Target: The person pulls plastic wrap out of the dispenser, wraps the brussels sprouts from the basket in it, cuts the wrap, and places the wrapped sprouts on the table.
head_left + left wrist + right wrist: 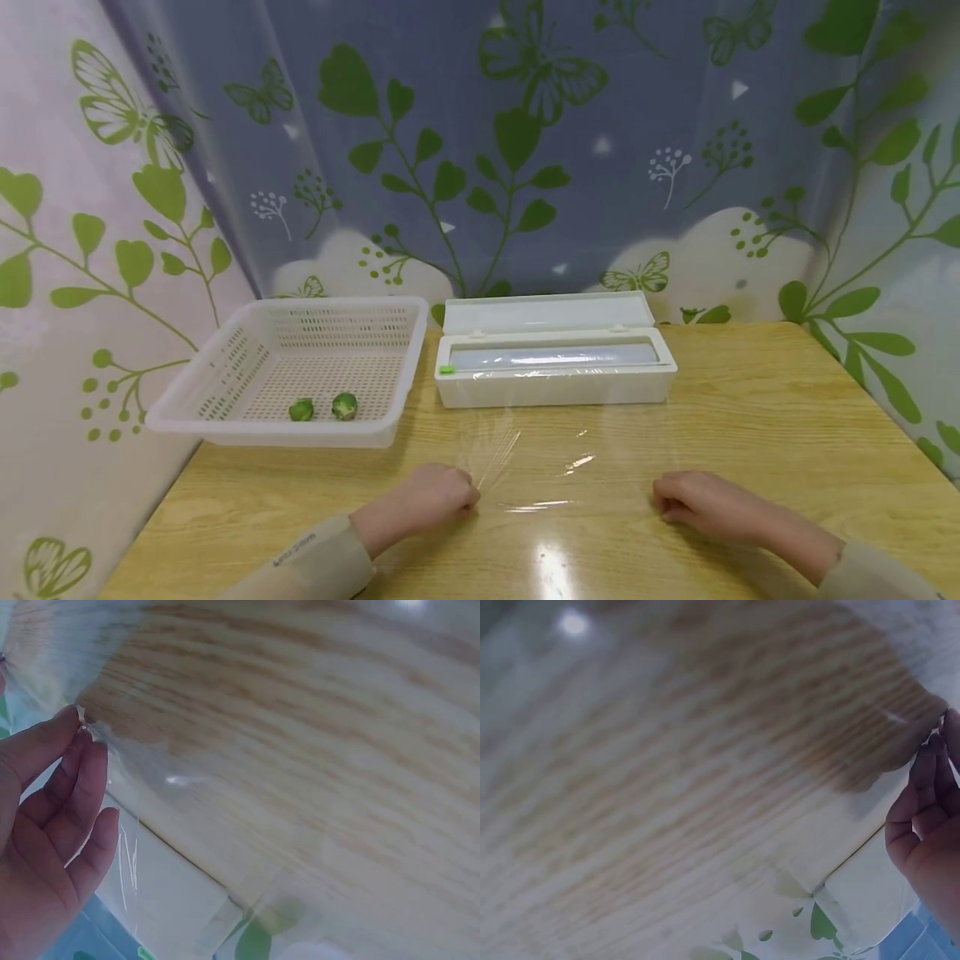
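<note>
A sheet of clear plastic wrap (570, 458) stretches from the white wrap dispenser box (555, 390) toward the person, above the wooden table. My left hand (431, 500) pinches its near left corner between thumb and fingertips. At the opposite near corner, my right hand (708, 504) pinches the film the same way. In the left wrist view, the film gathers at the left hand's fingertips (81, 724). The right wrist view catches the right hand (930, 802) at the frame's edge. Inside the box lies the roll of wrap (555, 356), its lid (547, 313) tipped back.
Left of the box stands a white plastic basket (408, 367) with two small green Brussels sprouts (344, 407) inside. A small green slider (447, 369) sits on the box's front left edge. Behind the table (757, 400) hangs a patterned curtain (465, 167).
</note>
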`<state>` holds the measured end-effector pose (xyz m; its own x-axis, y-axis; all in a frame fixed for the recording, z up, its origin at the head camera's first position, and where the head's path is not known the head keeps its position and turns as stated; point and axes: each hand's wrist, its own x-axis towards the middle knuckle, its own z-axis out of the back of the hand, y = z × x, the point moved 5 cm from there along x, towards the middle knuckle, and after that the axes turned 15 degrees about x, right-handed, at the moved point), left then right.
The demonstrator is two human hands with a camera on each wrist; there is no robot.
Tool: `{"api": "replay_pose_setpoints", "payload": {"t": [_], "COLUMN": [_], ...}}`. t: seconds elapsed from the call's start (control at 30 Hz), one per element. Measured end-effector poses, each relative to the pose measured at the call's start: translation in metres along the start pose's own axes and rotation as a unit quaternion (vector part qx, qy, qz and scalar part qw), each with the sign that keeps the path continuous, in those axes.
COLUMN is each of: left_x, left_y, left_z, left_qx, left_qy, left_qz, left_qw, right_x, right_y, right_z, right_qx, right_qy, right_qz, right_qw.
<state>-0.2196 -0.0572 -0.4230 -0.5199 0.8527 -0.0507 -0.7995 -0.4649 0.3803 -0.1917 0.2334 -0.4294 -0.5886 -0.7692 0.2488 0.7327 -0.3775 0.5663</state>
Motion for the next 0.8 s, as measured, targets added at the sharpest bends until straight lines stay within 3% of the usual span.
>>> {"api": "replay_pose_setpoints", "payload": {"t": [0.33,0.5,0.8], "left_x": [0.0,0.0,-0.001], "left_y": [0.008,0.011,0.01], "left_z": [-0.004,-0.008,-0.009], "left_qx": [-0.087,-0.138,-0.145], "left_qy": [0.007,0.012,0.017], "left_qz": [0.012,0.024,0.022], "left_qw": [0.9961,0.9901,0.9891], "right_x": [-0.002,-0.003,-0.002], "right_y": [-0.005,-0.006,-0.004], "right_z": [0.001,0.002,0.001], "right_qx": [0.053,0.045,0.004], "right_qy": [0.011,-0.001,-0.023], "right_qz": [-0.046,-0.043,-0.055], "right_qw": [0.997,0.998,0.998]}}
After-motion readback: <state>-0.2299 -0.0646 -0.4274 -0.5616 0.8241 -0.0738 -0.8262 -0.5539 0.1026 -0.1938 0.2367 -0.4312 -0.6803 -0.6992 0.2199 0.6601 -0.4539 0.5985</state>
